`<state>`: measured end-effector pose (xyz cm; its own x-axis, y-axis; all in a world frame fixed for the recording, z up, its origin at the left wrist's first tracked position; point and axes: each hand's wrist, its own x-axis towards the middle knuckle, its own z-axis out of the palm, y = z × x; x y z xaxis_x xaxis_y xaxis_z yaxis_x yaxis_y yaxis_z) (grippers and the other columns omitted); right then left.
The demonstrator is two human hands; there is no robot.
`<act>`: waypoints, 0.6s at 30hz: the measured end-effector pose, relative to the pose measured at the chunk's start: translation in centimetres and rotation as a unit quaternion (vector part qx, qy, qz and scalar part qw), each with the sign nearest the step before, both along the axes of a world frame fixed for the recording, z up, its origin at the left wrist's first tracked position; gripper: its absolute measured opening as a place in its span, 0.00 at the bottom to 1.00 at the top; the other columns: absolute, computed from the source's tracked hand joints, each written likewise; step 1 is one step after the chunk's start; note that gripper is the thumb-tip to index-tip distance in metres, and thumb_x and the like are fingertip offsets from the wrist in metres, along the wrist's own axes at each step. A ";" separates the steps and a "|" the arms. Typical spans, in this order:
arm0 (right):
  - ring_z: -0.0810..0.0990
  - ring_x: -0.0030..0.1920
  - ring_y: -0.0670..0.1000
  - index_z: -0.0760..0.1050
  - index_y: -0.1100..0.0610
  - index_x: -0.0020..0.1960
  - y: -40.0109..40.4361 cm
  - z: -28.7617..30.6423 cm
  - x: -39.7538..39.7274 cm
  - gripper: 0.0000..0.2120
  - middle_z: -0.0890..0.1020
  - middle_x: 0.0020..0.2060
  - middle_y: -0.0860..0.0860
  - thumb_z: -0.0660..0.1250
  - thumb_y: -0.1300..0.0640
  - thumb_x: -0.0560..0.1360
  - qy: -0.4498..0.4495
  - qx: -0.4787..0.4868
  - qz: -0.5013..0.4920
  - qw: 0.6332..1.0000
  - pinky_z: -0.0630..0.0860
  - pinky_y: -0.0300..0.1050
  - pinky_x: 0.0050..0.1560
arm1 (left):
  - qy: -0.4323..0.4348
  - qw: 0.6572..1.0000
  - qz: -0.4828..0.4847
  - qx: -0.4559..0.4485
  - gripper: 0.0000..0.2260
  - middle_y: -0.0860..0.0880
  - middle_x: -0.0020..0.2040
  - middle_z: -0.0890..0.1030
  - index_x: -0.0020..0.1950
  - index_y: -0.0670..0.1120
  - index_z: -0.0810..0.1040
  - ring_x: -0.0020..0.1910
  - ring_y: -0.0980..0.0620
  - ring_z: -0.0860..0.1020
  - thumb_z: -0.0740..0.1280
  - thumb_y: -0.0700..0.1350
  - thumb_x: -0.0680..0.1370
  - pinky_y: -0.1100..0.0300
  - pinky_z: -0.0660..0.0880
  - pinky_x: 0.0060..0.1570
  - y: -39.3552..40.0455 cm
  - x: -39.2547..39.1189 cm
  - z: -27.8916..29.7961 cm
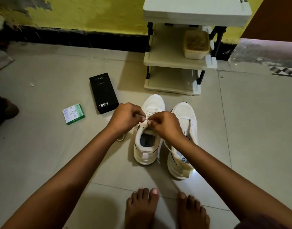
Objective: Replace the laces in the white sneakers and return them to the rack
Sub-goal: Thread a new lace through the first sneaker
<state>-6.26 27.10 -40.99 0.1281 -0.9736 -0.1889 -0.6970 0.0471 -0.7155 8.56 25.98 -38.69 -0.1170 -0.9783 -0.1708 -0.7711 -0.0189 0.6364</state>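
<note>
Two white sneakers stand side by side on the tiled floor, toes pointing away from me. The left sneaker (146, 146) has a white lace (149, 113) threaded across its upper eyelets. My left hand (125, 117) and my right hand (165, 124) meet over its tongue, each pinching a part of that lace with curled fingers. A loose lace end (121, 138) trails on the floor under my left wrist, and another hangs between the shoes. The right sneaker (183, 123) sits partly under my right forearm. The white rack (173, 63) stands just beyond the shoes.
A black phone box (103, 93) and a small green and white box (73, 114) lie on the floor to the left. A plastic container (196, 45) sits on the rack's middle shelf. My bare feet (166, 210) are at the bottom. A yellow wall runs behind.
</note>
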 end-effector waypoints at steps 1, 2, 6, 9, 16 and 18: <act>0.81 0.51 0.52 0.83 0.55 0.52 0.1 -0.2 -0.1 0.09 0.85 0.48 0.53 0.69 0.56 0.74 -0.004 -0.004 -0.010 1.000 0.75 0.44 0.50 | 0.004 1.000 0.015 0.002 0.03 0.52 0.34 0.81 0.40 0.49 0.82 0.35 0.56 0.78 0.73 0.42 0.71 0.62 0.73 0.42 0.0 0.2 -0.2; 0.81 0.49 0.52 0.83 0.55 0.50 0.2 -0.5 -0.3 0.08 0.85 0.46 0.53 0.69 0.56 0.73 -0.003 -0.003 -0.015 1.000 0.75 0.44 0.49 | 0.000 1.000 0.018 0.007 0.04 0.53 0.34 0.80 0.39 0.50 0.80 0.37 0.55 0.78 0.75 0.43 0.70 0.60 0.73 0.42 0.0 0.4 -0.6; 0.81 0.46 0.53 0.83 0.54 0.48 1.2 -1.4 -0.4 0.07 0.85 0.43 0.53 0.69 0.54 0.73 0.025 0.002 -0.005 1.000 0.75 0.44 0.43 | -0.038 0.997 -0.038 0.059 0.13 0.49 0.45 0.80 0.50 0.47 0.81 0.42 0.51 0.77 0.76 0.43 0.67 0.58 0.73 0.46 1.4 0.5 -2.7; 0.80 0.46 0.54 0.82 0.52 0.50 1.8 -1.6 0.1 0.09 0.84 0.43 0.53 0.66 0.52 0.75 0.101 -0.045 0.031 0.993 0.68 0.40 0.38 | -0.055 0.998 0.007 0.009 0.12 0.46 0.49 0.82 0.53 0.45 0.82 0.45 0.48 0.79 0.74 0.44 0.70 0.58 0.73 0.47 2.5 -0.1 -4.1; 0.79 0.43 0.58 0.80 0.56 0.46 1.6 -1.7 1.2 0.11 0.82 0.40 0.56 0.62 0.51 0.75 0.164 -0.079 0.064 0.981 0.67 0.42 0.37 | 0.040 0.992 0.109 0.047 0.07 0.45 0.46 0.84 0.48 0.41 0.84 0.47 0.48 0.80 0.72 0.40 0.72 0.61 0.72 0.48 2.1 -0.1 -4.9; 0.79 0.42 0.59 0.80 0.57 0.44 1.5 -1.9 1.4 0.11 0.82 0.39 0.57 0.62 0.51 0.74 0.166 -0.078 0.063 0.981 0.66 0.41 0.37 | 0.087 0.984 0.138 0.070 0.06 0.43 0.46 0.84 0.48 0.40 0.84 0.48 0.47 0.80 0.72 0.38 0.72 0.57 0.75 0.50 2.0 0.0 -5.0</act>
<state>-4.87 28.56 -42.85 0.2053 -0.9745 -0.0903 -0.8860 -0.1459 -0.4401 8.58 27.98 -43.69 0.1106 -0.9452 -0.3071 -0.6041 -0.3093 0.7345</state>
